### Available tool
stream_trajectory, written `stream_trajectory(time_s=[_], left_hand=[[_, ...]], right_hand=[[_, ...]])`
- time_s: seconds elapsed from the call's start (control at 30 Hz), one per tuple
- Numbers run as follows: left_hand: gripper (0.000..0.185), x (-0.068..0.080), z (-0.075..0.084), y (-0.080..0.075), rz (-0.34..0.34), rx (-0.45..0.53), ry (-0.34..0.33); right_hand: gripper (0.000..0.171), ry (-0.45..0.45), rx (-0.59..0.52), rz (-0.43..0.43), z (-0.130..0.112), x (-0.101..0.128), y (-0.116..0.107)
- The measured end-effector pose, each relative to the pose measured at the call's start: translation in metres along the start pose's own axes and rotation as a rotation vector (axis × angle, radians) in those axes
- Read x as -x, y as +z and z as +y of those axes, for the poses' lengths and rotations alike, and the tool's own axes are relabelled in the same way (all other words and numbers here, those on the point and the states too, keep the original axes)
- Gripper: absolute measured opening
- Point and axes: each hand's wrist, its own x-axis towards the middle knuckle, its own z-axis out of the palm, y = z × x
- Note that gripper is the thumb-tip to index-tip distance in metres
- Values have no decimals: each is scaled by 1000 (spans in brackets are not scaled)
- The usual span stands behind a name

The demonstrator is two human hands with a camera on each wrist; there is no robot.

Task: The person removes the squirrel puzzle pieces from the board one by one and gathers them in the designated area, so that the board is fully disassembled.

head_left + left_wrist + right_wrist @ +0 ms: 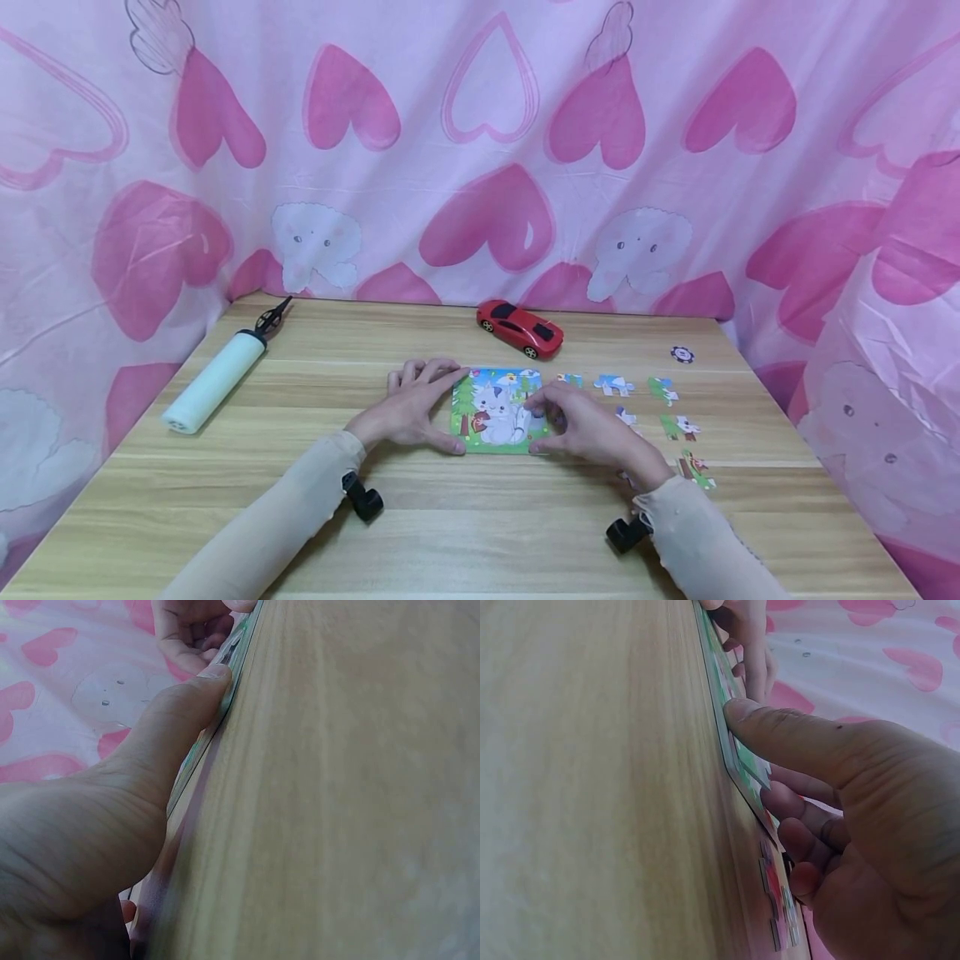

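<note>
A small square puzzle board point(497, 411) with a white cat picture lies flat in the middle of the wooden table point(480, 525). My left hand point(416, 408) rests at its left side, fingers straight along the top corner and thumb point(184, 716) against the board's edge point(234, 656). At the right side, my right hand point(579, 427) has curled fingers on the board's surface and its thumb point(780, 735) pressed to the board's edge point(739, 757). Several loose puzzle pieces point(613, 384) lie to the right of the board. Whether a piece is under the right fingertips is hidden.
A red toy car point(521, 327) stands just behind the board. A white hand pump point(217, 375) lies at the left of the table. A small black-and-white chip point(682, 354) sits at the back right. Pink heart-patterned cloth point(487, 150) walls in three sides.
</note>
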Motion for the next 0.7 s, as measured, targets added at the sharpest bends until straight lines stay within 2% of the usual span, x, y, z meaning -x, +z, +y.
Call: stream_trajectory(time_s=[0.7], left_hand=[[126,0,0,0,-1,-1,-1]], right_hand=[[57,39,-44,-17,-1,-1,-1]])
